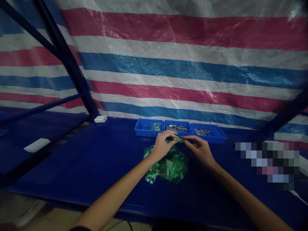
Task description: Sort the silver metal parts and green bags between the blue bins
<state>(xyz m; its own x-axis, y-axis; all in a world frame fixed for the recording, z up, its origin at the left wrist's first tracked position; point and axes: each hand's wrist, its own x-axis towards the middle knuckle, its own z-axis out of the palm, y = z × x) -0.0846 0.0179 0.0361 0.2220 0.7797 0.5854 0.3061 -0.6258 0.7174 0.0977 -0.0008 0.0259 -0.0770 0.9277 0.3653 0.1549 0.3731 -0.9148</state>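
Observation:
My left hand (163, 143) and my right hand (198, 147) meet over the blue table (101, 160), both pinching the same small green plastic bag (178, 140) between their fingertips. Just under them lies a heap of several green bags (168, 165) with small metal parts inside. Behind the hands stand three blue trays in a row: the left tray (144, 127) with one green bag in it, the middle tray (178, 129) with small metal parts, and the right tray (211, 133) with more metal parts.
A striped red, white and blue tarpaulin (183, 64) hangs behind the table. Dark blue shelf struts (64, 57) rise at the left. A small white box (100, 119) sits by the strut's foot, a flat white piece (36, 145) further left.

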